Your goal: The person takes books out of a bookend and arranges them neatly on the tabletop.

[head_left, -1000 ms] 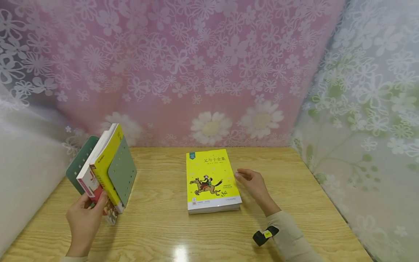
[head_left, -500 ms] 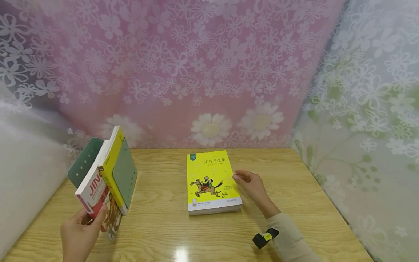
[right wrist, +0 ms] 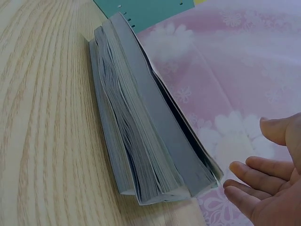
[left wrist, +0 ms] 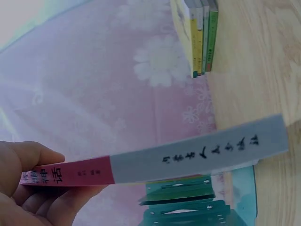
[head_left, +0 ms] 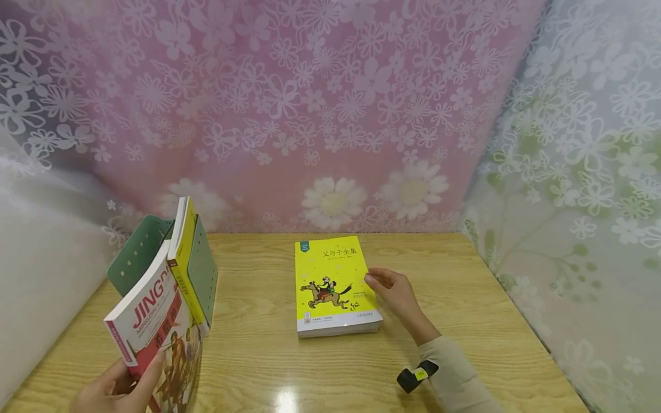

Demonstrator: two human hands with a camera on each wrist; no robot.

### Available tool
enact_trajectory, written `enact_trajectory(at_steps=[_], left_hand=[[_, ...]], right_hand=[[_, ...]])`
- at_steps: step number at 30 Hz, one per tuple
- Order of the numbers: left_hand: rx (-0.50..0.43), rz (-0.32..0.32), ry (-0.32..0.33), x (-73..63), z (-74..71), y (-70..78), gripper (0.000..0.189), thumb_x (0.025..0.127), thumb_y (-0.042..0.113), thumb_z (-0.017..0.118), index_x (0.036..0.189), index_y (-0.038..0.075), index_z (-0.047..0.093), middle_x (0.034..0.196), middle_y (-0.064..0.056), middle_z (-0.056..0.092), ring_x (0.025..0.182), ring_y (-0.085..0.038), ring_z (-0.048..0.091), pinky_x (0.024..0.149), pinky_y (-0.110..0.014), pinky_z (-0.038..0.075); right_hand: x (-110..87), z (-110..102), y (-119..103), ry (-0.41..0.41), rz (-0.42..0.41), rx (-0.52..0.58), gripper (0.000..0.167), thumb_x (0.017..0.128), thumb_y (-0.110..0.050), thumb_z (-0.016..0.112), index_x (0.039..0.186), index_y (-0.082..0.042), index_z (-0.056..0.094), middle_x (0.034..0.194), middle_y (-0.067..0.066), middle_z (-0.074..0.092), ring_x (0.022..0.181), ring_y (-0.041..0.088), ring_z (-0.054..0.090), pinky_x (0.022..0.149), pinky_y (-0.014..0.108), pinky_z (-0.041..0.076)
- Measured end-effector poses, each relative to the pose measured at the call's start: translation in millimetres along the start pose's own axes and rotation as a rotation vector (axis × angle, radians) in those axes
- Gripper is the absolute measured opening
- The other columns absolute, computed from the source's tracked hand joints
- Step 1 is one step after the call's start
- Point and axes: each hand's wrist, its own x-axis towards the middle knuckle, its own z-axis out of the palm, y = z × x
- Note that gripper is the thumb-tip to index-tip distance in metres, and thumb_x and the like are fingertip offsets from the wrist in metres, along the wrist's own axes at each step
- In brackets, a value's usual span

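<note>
My left hand (head_left: 119,387) grips a white and red paperback book (head_left: 167,327) by its near spine edge, thumb on the front cover. Its spine (left wrist: 188,155) faces the left wrist camera, with the fingers around the red end. The book is tilted and partly out of a green bookend (head_left: 202,275), in which a yellow book (head_left: 187,258) stands. My right hand (head_left: 397,295) is at the right edge of a yellow-covered book (head_left: 335,281), its fingers (right wrist: 268,172) loosely extended. Whether they touch the cover, I cannot tell.
The yellow-covered book tops a stack of several books (right wrist: 136,108) lying flat on the wooden table (head_left: 253,367). The bookend's other green plate (head_left: 136,258) stands at the left. A pink floral curtain (head_left: 279,143) hangs behind the table, a pale one (head_left: 583,189) at the right.
My left hand has drawn the white and red book toward the front left, out from the bookend, so more of its cover shows. The right hand has barely moved.
</note>
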Motion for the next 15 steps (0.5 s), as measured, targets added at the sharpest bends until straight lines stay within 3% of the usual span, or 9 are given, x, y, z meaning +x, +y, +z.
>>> enact_trajectory(at_steps=[3, 7, 10, 13, 15], left_hand=[[0.024, -0.094, -0.090, -0.4, -6.6, -1.8, 0.043, 0.090, 0.024, 0.069, 0.118, -0.008, 0.062, 0.111, -0.034, 0.062, 0.053, -0.016, 0.061, 0.042, -0.019, 0.048], [0.057, -0.147, -0.142, 0.2, -12.7, -4.6, 0.051, 0.090, 0.033, 0.067, 0.123, -0.005, 0.059, 0.115, -0.034, 0.060, 0.058, -0.024, 0.063, 0.044, -0.025, 0.052], [0.080, -0.109, -0.136, -2.0, -15.0, -8.7, 0.051, 0.091, 0.033, 0.066, 0.125, -0.005, 0.058, 0.115, -0.034, 0.060, 0.059, -0.024, 0.063, 0.045, -0.021, 0.051], [0.058, -0.033, -0.085, -7.5, -16.8, -8.4, 0.043, 0.090, 0.023, 0.068, 0.122, -0.006, 0.061, 0.109, -0.034, 0.062, 0.055, -0.013, 0.059, 0.044, -0.015, 0.046], [0.013, 0.000, -0.049, -13.6, -19.1, -2.4, 0.033, 0.089, 0.016, 0.068, 0.117, -0.002, 0.065, 0.094, -0.022, 0.069, 0.053, -0.006, 0.055, 0.042, -0.014, 0.043]], right_hand=[[-2.1, -1, -2, -0.004, -0.029, 0.031, 0.050, 0.094, -0.032, 0.063, 0.133, -0.002, 0.055, 0.130, 0.015, 0.059, 0.123, 0.029, 0.054, 0.102, 0.043, 0.046], [-4.8, -1, -6, -0.022, -0.082, 0.099, 0.056, 0.092, -0.034, 0.066, 0.136, -0.003, 0.052, 0.133, 0.013, 0.057, 0.125, 0.027, 0.053, 0.102, 0.039, 0.046], [-6.2, 1, -9, -0.053, -0.105, 0.127, 0.057, 0.092, -0.033, 0.065, 0.137, -0.002, 0.050, 0.134, 0.014, 0.056, 0.124, 0.028, 0.053, 0.101, 0.038, 0.046], [-7.4, 3, -12, -0.081, -0.118, 0.128, 0.056, 0.093, -0.032, 0.064, 0.137, 0.000, 0.049, 0.135, 0.015, 0.056, 0.124, 0.029, 0.054, 0.101, 0.038, 0.047], [-7.9, 5, -13, -0.091, -0.123, 0.128, 0.056, 0.093, -0.032, 0.064, 0.137, 0.000, 0.050, 0.135, 0.014, 0.056, 0.123, 0.029, 0.054, 0.100, 0.038, 0.047]])
